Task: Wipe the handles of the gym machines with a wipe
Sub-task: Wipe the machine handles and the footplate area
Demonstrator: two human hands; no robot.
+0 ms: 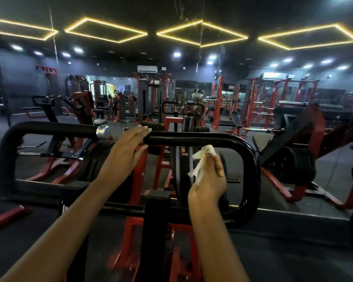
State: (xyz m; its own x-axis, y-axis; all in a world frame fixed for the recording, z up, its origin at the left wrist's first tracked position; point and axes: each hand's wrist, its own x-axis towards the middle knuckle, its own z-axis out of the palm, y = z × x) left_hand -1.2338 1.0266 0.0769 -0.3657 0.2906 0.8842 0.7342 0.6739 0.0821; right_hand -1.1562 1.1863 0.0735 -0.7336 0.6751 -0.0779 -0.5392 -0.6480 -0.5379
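White crumpled wipe (202, 157): pinched in the fingertips of the right hand (209, 180), right of centre, and held just below the top bar of the right-hand handle; no contact with the bar is seen.
Right hand: closed round the wipe, its fingers curled, and raised inside the loop of the handle.
Left hand (124, 151): open, with straight fingers laid over the inner end of the same top bar and the thumb below it; nothing is gripped.
Black tubular loop handle on the right (251, 159): matt and dark all round; no damp streak or cleaned patch can be told apart.
Black tubular handle on the left with a chrome end cap (103, 132): untouched by either hand, well left of the wipe.
Progress: judged to be early or midway on this machine. The right-hand loop appears to be the one in hand, with the wipe lifted off or not yet applied. What has been wiped cannot be read from the surfaces.
Left to do: very likely the left handle, then the red-framed machines (80, 110) seen far across the floor.
Black weight plates (179, 165): stacked on edge behind the wipe, on the machine's red frame.
Containers: no wipe tub, bin or bucket is made out, so nothing can be said of any contents.
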